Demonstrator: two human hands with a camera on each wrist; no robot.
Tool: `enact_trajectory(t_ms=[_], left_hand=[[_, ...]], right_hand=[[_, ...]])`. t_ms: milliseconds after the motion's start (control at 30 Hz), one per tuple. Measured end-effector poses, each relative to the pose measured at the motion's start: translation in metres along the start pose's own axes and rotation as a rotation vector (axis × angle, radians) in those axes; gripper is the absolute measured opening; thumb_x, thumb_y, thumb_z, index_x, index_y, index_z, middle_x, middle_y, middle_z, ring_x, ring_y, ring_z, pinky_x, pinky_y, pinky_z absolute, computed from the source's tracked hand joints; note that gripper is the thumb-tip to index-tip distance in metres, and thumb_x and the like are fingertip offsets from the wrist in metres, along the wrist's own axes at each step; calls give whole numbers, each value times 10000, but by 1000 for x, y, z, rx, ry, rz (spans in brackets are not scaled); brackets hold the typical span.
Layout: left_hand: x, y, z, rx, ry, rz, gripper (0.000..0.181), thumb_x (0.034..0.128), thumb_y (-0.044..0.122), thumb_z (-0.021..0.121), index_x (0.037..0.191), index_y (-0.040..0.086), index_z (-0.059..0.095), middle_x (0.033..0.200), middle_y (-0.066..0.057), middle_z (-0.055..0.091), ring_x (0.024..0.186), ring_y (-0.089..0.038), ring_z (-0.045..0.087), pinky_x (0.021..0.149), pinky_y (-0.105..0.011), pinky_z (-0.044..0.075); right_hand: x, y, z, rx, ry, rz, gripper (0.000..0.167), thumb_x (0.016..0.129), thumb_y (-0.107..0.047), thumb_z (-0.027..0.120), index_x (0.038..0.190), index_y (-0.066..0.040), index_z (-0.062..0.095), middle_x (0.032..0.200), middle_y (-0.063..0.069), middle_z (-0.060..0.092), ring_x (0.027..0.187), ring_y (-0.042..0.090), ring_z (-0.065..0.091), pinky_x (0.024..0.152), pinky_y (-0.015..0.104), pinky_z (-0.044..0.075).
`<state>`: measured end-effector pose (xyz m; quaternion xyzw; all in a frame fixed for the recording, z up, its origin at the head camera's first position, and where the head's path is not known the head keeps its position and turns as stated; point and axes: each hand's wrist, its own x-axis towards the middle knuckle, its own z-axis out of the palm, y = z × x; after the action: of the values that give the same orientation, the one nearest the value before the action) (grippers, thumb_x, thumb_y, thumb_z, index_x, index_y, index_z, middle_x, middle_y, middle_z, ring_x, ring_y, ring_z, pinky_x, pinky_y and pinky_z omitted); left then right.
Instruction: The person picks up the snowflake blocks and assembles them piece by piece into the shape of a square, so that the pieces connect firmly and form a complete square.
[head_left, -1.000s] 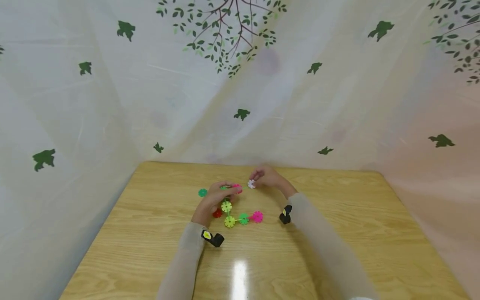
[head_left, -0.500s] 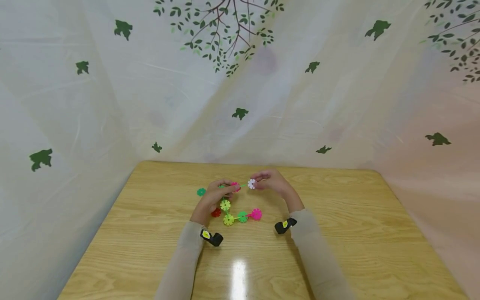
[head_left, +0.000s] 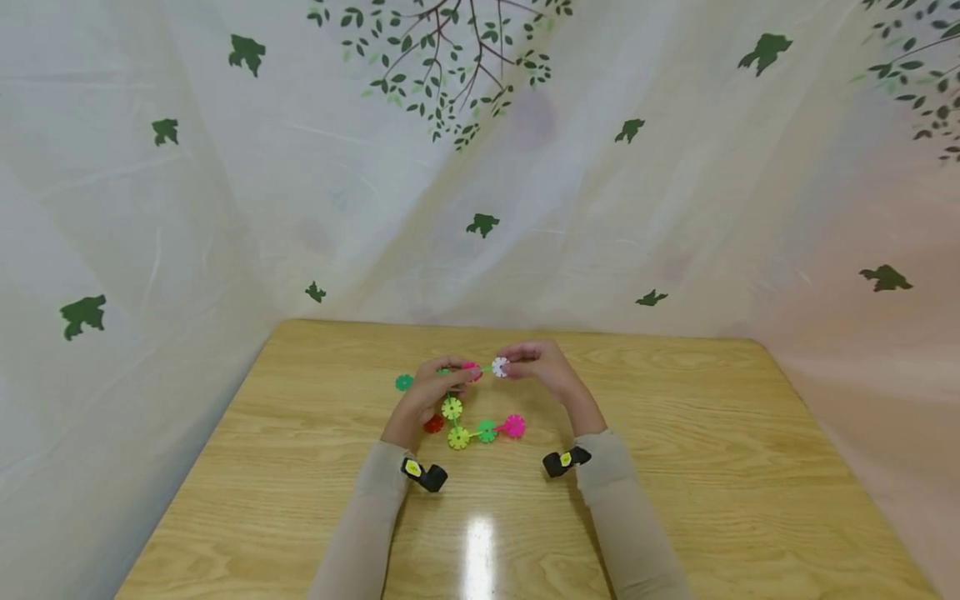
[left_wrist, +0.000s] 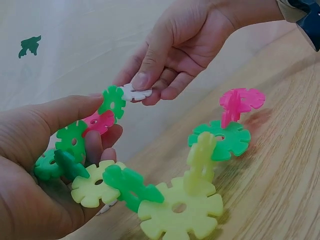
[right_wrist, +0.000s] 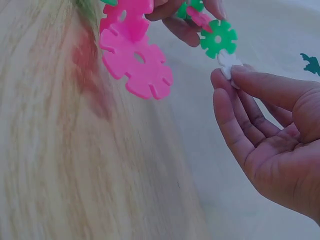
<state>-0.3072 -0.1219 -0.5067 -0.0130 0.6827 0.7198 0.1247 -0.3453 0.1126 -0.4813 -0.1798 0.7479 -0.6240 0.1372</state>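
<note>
Left wrist: our right hand (left_wrist: 177,52) is pinching white disc (left_wrist: 136,93), upper centre; left hand (left_wrist: 30,127), lower left, gripping chain (left_wrist: 120,180).

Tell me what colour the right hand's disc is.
White disc; clearest in the right wrist view.

Indoors: tree-printed drape (head_left: 420,200), wooden table (head_left: 300,450)

A white glare (head_left: 479,558) streaks the tabletop (head_left: 720,483) under soft, fairly even light.
</note>
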Motion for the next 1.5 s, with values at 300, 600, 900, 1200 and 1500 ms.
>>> enact_trajectory(t_ms=[300,600,900,1200,1500], left_hand=[[3,0,5,-62,7,7,299,925,187,770,1149,-2,709,960,-22,734,899,-196,711,795,-305,609],[2,-2,9,-176,7,-9,307,927,99,753,1189,-51,698,1049,-91,744,948,-173,747,991,-423,571],[0,1,8,-158,-1,4,347,934,95,744,1230,-76,680,1053,-63,747,933,-131,745,1019,-437,553],[-1,2,10,-177,-4,1,314,922,72,751,1194,-74,697,1067,-80,732,926,-137,746,1031,-446,543],[-1,0,12,-126,22,0,302,905,106,779,1170,-30,728,1079,-86,727,921,-132,737,987,-414,575]], right_hand=[[0,-3,5,19,109,-33,278,912,-2,735,1155,125,687,951,78,763,792,86,708,809,424,623],[-1,3,10,58,156,-70,256,894,6,754,1103,148,706,957,147,777,764,80,714,717,270,622],[-1,3,13,87,185,-63,224,885,33,752,1063,162,709,947,159,776,749,78,712,687,232,612],[-2,3,10,116,125,-63,240,891,49,735,1078,192,687,864,34,773,743,81,713,698,249,614],[-1,7,10,134,115,-71,253,891,58,730,1085,209,672,833,-38,765,731,75,710,684,241,610]])
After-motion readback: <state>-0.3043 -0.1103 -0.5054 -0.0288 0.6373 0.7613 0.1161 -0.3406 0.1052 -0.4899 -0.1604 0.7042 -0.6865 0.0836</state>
